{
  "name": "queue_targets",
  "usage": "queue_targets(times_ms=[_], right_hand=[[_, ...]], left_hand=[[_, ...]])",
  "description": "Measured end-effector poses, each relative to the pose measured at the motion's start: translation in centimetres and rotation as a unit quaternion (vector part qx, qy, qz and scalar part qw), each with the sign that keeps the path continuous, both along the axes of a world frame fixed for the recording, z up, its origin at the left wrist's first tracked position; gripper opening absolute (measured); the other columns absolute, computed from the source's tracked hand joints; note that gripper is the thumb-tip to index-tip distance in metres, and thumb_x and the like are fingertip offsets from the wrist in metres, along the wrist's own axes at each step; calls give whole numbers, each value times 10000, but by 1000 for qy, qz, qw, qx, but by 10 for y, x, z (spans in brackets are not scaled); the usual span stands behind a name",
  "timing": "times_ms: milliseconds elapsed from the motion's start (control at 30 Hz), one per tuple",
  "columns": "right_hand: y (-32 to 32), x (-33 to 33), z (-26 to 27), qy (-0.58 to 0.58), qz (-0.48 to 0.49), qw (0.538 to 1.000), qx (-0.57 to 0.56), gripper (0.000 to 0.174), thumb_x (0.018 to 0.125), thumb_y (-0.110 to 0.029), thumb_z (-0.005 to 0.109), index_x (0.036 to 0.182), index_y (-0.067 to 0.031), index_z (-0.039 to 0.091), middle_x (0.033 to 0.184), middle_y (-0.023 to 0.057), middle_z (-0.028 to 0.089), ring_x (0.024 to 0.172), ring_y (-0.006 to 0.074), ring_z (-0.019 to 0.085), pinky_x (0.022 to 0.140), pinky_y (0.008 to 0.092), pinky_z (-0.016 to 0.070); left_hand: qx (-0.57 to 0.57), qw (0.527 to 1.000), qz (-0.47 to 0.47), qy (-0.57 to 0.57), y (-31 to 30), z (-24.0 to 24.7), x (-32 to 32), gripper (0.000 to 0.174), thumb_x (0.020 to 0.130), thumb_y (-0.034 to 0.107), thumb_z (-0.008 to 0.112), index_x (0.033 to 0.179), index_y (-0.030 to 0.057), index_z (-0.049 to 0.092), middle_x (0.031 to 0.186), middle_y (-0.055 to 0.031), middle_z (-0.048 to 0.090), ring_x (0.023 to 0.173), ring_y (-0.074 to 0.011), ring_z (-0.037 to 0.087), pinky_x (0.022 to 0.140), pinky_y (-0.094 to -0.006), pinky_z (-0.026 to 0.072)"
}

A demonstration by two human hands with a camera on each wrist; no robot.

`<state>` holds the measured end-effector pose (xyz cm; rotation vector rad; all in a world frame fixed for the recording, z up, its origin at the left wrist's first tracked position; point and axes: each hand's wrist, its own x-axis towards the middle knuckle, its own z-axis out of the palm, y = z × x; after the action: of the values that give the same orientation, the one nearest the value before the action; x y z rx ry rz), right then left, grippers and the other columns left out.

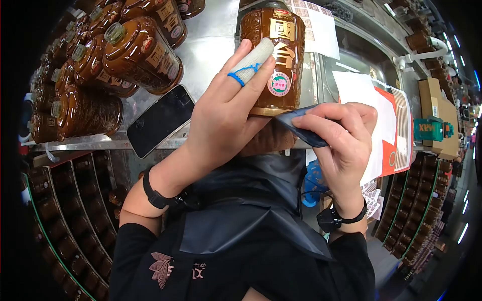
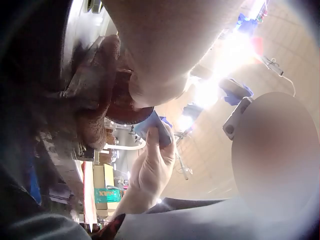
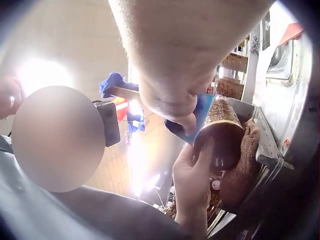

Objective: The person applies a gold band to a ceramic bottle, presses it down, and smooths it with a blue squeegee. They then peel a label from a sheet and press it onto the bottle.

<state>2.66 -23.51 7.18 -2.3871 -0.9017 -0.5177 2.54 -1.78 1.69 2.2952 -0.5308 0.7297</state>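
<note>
An amber-brown bottle [image 1: 288, 55] with gold characters and a round pink-green sticker lies with its base toward the person. My left hand [image 1: 216, 110] holds it, fingers along its side; one finger wears a grey knit sleeve [image 1: 253, 60] with a blue edge. Between thumb and fingers, my right hand [image 1: 344, 138] pinches a flat, dark blue piece [image 1: 304, 131], its pale corner right at the base rim. In the right wrist view that blue piece [image 3: 202, 114] overlaps the rim, and left fingers lie across the dark base [image 3: 222, 150]. Brown cloth [image 1: 273, 138] sits under the bottle.
Several similar brown bottles [image 1: 143, 55] stand on the metal table at left, near a black phone [image 1: 160, 120]. Papers and an orange-red sheet [image 1: 394, 150] lie at right, by a cardboard box [image 1: 437, 108] with a green box. Bottle racks [image 1: 65, 210] flank the person.
</note>
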Motion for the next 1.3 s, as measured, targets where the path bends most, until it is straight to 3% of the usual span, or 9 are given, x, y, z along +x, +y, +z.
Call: queue_targets(times_ms=[167, 233, 733, 867, 933, 1067, 1200, 1300], right_hand=[[-5, -6, -4, 37, 4, 999, -19, 366, 655, 6, 733, 958, -184, 808, 953, -58, 708, 919, 203, 548, 886, 337, 386], [-6, -6, -4, 36, 5, 999, -2, 346, 669, -8, 729, 956, -184, 807, 958, -59, 709, 921, 204, 544, 891, 335, 381], [-4, -3, 1, 24, 9, 1000, -8, 399, 629, -2, 736, 964, -205, 813, 968, -68, 717, 918, 196, 535, 878, 335, 379], [3, 1, 0, -5, 7, 1000, -5, 377, 643, -34, 759, 970, -212, 817, 975, -67, 716, 925, 197, 529, 877, 327, 375], [4, 0, -3, -11, 8, 1000, -2, 367, 648, -47, 765, 970, -214, 818, 971, -68, 716, 922, 197, 532, 876, 325, 374], [-1, -2, -9, 4, 6, 1000, 3, 356, 656, -58, 779, 970, -220, 820, 964, -69, 719, 906, 194, 530, 876, 323, 377], [-9, -3, -10, 51, 11, 999, -9, 331, 668, -69, 788, 961, -220, 822, 958, -70, 724, 893, 188, 522, 864, 318, 373], [-3, -3, 0, 16, 5, 1000, 20, 336, 673, -47, 774, 961, -212, 822, 956, -68, 724, 897, 192, 530, 863, 321, 376]], left_hand=[[-21, 1000, -9, -2, 4, -12, -1, 814, 732, 30, 798, 1498, 27, 522, 1372, -247, 592, 1395, -448, 496, 1090, -481, 467], [-54, 997, -13, 44, 6, -17, -6, 771, 802, 31, 794, 1508, -20, 488, 1490, -271, 524, 1369, -419, 536, 1104, -445, 472], [-107, 987, -25, 116, 12, -27, -15, 842, 838, 40, 745, 1578, -29, 350, 1507, -285, 476, 1357, -449, 511, 1119, -452, 431], [-45, 998, 23, 24, 3, -8, -5, 897, 770, 70, 797, 1570, 6, 394, 1446, -249, 513, 1386, -447, 488, 1099, -490, 459], [-30, 999, -25, -25, 0, 0, 2, 889, 723, 113, 823, 1540, 62, 477, 1353, -206, 577, 1412, -438, 469, 1093, -514, 462], [-24, 998, -49, 16, -4, -3, 12, 896, 642, 100, 856, 1486, 92, 557, 1182, -163, 641, 1431, -431, 458, 1083, -506, 476], [-38, 998, -44, 17, 3, -2, 10, 876, 662, 71, 853, 1483, 68, 549, 1324, -190, 619, 1438, -434, 448, 1111, -479, 464], [-42, 998, -33, 20, 4, -4, 6, 852, 685, 78, 853, 1481, 59, 548, 1387, -213, 592, 1441, -440, 442, 1121, -486, 453]])
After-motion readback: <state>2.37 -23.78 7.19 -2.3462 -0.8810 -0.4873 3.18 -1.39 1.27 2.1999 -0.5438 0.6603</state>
